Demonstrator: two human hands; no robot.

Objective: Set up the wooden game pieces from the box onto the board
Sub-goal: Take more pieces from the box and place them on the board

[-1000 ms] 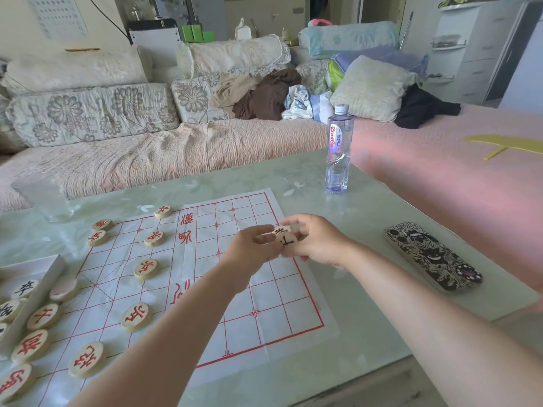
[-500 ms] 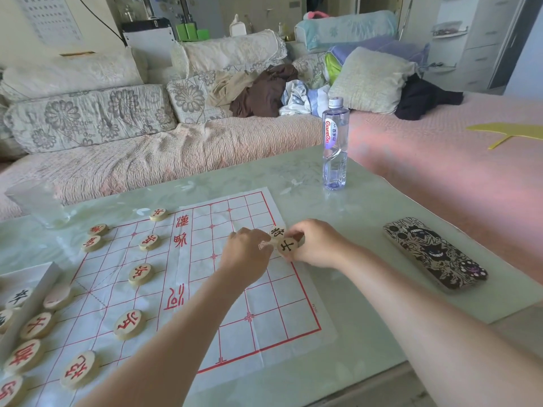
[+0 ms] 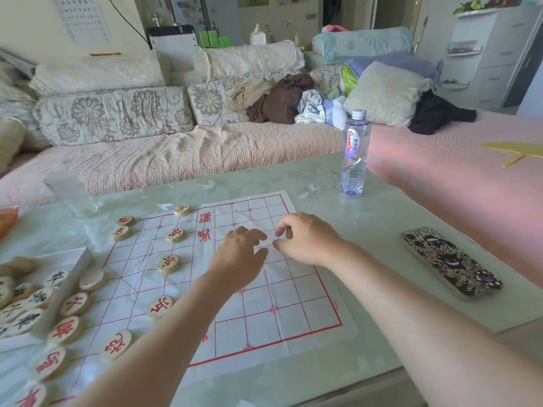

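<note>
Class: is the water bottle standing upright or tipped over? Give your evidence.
Upright: the water bottle stands on its base on the table, white cap pointing up.

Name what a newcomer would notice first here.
Two bare hands, left hand and right hand, are close together over the right half of the white paper board with a red grid; any piece under them is hidden. Round wooden discs with red characters dot the board's left half, beside an open white box of black-lettered discs at the left edge.
</note>
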